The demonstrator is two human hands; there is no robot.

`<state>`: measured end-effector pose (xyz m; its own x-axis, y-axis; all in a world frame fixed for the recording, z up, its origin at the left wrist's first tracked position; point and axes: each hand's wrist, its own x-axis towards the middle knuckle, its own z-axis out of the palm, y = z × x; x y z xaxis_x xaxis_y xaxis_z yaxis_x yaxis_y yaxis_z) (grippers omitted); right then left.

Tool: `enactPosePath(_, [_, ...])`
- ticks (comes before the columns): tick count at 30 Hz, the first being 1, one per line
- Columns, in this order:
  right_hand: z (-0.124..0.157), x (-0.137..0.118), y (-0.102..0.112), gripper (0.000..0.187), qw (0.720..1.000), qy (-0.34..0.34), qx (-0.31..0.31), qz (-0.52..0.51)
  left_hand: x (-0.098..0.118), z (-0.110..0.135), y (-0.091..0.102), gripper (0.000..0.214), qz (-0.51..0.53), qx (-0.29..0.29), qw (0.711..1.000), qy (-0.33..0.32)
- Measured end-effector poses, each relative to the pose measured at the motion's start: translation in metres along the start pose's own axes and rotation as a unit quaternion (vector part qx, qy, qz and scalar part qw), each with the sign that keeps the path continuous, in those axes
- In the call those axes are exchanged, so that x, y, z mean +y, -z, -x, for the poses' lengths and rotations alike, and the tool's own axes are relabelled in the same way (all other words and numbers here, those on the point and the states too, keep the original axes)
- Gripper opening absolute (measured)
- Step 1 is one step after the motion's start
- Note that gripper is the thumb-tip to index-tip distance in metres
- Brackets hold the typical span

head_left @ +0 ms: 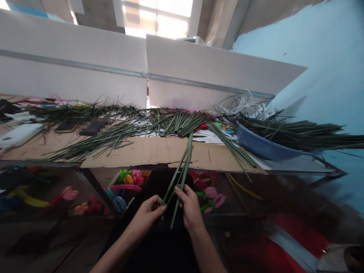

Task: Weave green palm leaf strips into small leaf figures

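Note:
Long green leaf strips [186,163] run from the cardboard edge down to my lap, and both hands are on them. My left hand [153,210] pinches the lower end of one strip between thumb and fingers. Just to its right, my right hand [187,201] is closed on another strip, whose end [173,220] hangs below the fingers. The two strips spread apart toward me and come together on the cardboard [142,151]. Behind them lies a fanned pile of green leaves [182,122].
A blue basin [264,146] heaped with long leaves [298,131] stands at the right. More leaf strips [96,140] lie left, near a phone [66,126] and a white cleaver-shaped object [21,134]. Coiled clear tubing [244,106] sits behind. Colourful balloons [210,197] are under the table.

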<state>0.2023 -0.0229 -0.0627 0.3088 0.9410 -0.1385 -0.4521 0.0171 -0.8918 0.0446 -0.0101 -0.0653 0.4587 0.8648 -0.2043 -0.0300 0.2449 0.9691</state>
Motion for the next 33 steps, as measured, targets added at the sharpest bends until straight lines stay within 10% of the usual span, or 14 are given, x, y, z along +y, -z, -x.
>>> enactPosePath(12, [-0.028,-0.033,0.020,0.044,0.994,0.073,0.074,0.016,0.012,0.047,0.025,0.029,-0.153,-0.087,0.983,0.060])
enactPosePath(18, [-0.022,-0.053,0.031,0.048,0.994,0.068,-0.004,0.085,0.025,0.048,0.045,0.018,-0.242,-0.122,0.962,0.037])
enactPosePath(22, [-0.018,-0.078,0.038,0.045,0.984,0.031,-0.095,0.149,0.052,0.043,0.054,0.039,-0.274,-0.028,0.958,-0.076])
enactPosePath(28, [-0.008,-0.115,0.022,0.035,0.903,0.047,-0.275,0.327,0.120,0.020,0.034,0.046,-0.473,0.041,0.806,-0.353])
enactPosePath(33, [-0.006,-0.141,0.006,0.030,0.824,0.054,-0.386,0.411,0.154,-0.013,0.022,0.036,-0.566,-0.017,0.725,-0.393])
